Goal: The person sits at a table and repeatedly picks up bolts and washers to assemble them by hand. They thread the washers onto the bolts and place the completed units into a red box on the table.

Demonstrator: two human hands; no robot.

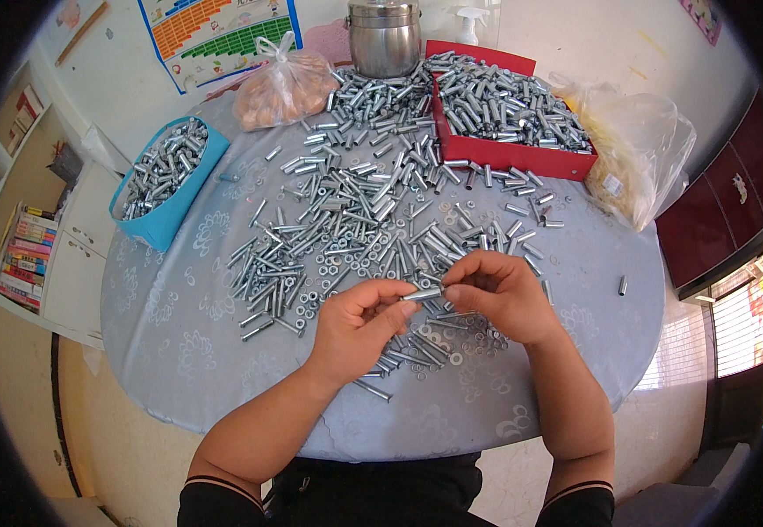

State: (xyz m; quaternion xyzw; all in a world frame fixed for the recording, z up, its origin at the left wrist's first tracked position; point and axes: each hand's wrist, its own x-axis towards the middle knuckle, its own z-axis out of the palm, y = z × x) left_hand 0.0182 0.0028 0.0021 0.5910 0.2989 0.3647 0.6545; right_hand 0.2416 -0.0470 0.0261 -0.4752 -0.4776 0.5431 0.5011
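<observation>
Just above the near part of the table, my left hand point(360, 325) pinches a silver expansion bolt point(423, 295) between thumb and fingertips. It lies almost level, its right end tilted slightly up. My right hand point(502, 297) is closed around that right end with thumb and fingers; whether a small nut or washer is there, the fingertips hide. Under and beyond both hands spreads a loose heap of long bolts point(346, 211), nuts point(359, 256) and flat washers point(456, 358). Metal sleeves point(386, 206) lie mixed among them toward the far side.
A red box point(522, 156) full of metal pieces stands far right, a blue bin point(210, 164) of them at left. Behind are a knotted bag point(283, 88), a steel pot point(384, 39) and a clear plastic bag point(640, 149). One sleeve point(622, 285) lies near the right edge.
</observation>
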